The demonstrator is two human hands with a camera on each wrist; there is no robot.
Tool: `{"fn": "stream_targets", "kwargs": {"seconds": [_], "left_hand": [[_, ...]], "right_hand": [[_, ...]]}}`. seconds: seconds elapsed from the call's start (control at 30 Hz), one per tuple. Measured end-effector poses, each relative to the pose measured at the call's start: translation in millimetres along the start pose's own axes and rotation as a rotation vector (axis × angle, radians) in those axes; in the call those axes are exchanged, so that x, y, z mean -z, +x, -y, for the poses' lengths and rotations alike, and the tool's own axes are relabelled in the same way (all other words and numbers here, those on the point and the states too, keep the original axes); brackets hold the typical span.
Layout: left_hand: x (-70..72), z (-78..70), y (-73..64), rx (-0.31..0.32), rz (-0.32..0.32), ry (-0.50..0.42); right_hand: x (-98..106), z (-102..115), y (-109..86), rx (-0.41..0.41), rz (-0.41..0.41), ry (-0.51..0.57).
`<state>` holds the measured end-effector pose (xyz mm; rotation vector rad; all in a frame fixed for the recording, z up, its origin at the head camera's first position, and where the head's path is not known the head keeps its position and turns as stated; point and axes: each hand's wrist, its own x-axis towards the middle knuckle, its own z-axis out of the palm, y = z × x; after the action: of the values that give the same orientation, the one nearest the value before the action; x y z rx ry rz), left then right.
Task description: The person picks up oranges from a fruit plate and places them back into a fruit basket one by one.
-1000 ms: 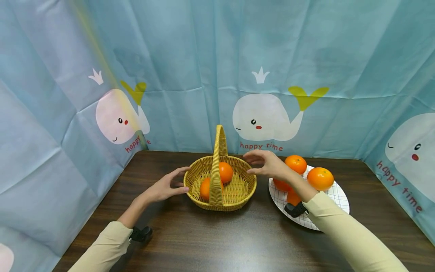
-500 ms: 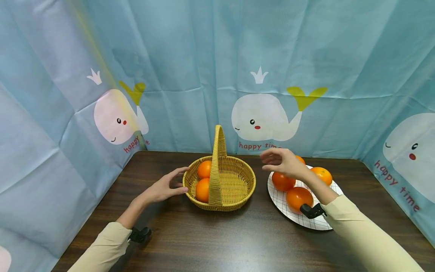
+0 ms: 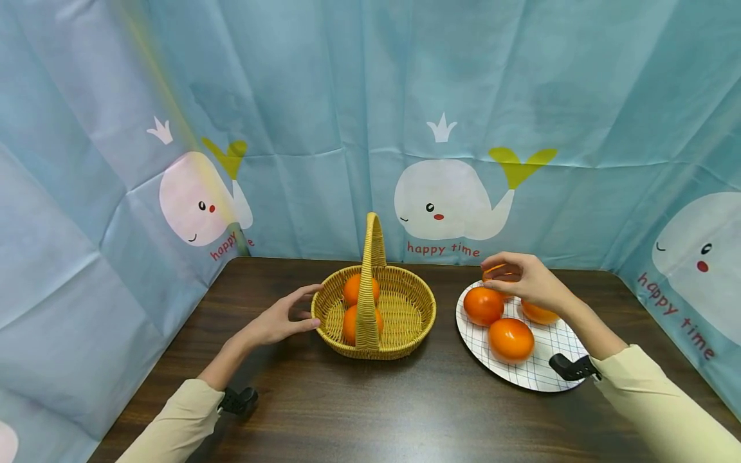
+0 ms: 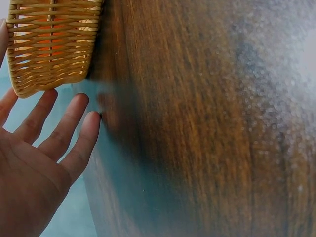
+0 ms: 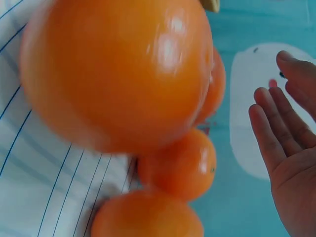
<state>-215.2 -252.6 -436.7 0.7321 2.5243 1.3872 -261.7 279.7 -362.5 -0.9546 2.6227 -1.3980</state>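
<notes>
A yellow woven basket (image 3: 399,350) with a tall handle holds two oranges, the front one (image 3: 350,326) partly behind the handle. My left hand (image 3: 280,319) is at the basket's left end, thumb and fingertips right at the rim. In the left wrist view its fingers are spread and loosely extended beside the basket's wall (image 4: 54,54). My right hand (image 3: 535,283) is over the back of a white plate (image 3: 538,381) bearing several oranges, partly hiding the rear ones. In the right wrist view the right hand (image 5: 296,158) holds nothing; a large orange (image 5: 118,74) fills the foreground.
The dark wooden table (image 3: 370,411) carries the basket in the middle and the plate to its right. A blue curtain (image 3: 324,128) with whale prints hangs right behind the table's back edge and along both sides. Black wrist cameras sit on both wrists.
My right hand has moved right, from the basket's right rim to over the plate. The oranges in the basket have rolled left, then partly back. My left hand has stayed at the rim.
</notes>
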Motion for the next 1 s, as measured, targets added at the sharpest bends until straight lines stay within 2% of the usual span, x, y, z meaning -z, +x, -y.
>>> {"fn": "stream_targets", "kwargs": {"seconds": [0.27,0.5,0.73,1.0], "left_hand": [[-0.8,2.2,1.6,-0.027,0.001,-0.009],[-0.6,1.7,1.0,-0.014,0.002,-0.001],[-0.8,-1.3,1.1,-0.015,-0.001,0.007],[-1.0,-2.3,-0.7,-0.01,-0.002,0.008]], "right_hand": [[24,-10,-23.7,0.013,-0.05,-0.056],[40,-15,-45.9,-0.06,-0.102,-0.11],[55,-24,-67.0,-0.064,-0.162,-0.135],[66,-40,-86.7,-0.126,-0.244,-0.184]]}}
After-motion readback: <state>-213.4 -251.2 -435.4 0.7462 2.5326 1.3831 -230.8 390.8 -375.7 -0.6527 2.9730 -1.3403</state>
